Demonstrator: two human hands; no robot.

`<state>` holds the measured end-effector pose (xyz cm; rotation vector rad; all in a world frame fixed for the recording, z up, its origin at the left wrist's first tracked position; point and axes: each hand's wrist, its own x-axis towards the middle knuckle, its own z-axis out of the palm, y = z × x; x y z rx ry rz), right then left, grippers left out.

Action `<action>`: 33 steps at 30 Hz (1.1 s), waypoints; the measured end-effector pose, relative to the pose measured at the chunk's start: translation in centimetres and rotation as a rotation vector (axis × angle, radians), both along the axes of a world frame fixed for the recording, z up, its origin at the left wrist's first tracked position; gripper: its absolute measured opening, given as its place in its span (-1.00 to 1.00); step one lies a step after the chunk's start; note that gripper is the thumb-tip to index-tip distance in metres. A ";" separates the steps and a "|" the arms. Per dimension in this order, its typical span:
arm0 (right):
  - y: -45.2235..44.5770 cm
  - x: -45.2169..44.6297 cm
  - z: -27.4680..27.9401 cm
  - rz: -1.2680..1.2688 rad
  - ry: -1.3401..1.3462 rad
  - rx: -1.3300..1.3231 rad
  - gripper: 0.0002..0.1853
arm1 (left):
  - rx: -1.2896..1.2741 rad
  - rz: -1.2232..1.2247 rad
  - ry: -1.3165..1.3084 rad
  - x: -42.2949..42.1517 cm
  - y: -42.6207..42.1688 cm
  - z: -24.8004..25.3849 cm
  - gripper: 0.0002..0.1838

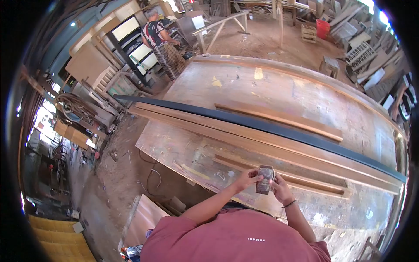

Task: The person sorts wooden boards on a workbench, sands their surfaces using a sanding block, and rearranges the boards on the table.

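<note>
Close in front of my chest, both hands hold a small sanding block (263, 185), dark brown at its ends with a worn greyish face. My left hand (248, 179) grips its left side, thumb on the face. On the right edge, the fingers of my right hand (281, 191) are closed around it. Just beyond my hands, long brown wooden boards (244, 140) lie side by side across the workbench (192, 150). A long dark strip (218, 114) runs along their far side. Partly behind my hands is a shorter grooved wooden piece (314, 185).
Another short wooden length (279, 121) lies beyond the dark strip. A person (159, 41) stands at the far left, facing away. A wooden trestle (220, 28), a red bucket (322, 29) and stacked scrap wood (362, 48) are farther back. Cables (150, 177) lie on the floor at left.
</note>
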<state>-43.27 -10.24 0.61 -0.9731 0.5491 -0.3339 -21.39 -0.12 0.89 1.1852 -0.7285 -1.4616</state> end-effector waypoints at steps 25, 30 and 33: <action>-2.1 -31.0 -4.9 -1.239 1.124 -0.790 -0.44 | -0.128 -0.337 -1.711 -10.0 -5.1 -3.9 0.12; -4.1 -35.9 -6.0 -1.420 1.293 -0.996 -0.39 | -0.287 -0.462 -1.675 -15.1 -7.0 -3.5 0.10; -4.0 -36.1 -7.8 -1.396 1.153 -0.994 -0.38 | -0.378 -0.502 -1.652 -18.6 -8.6 -2.7 0.10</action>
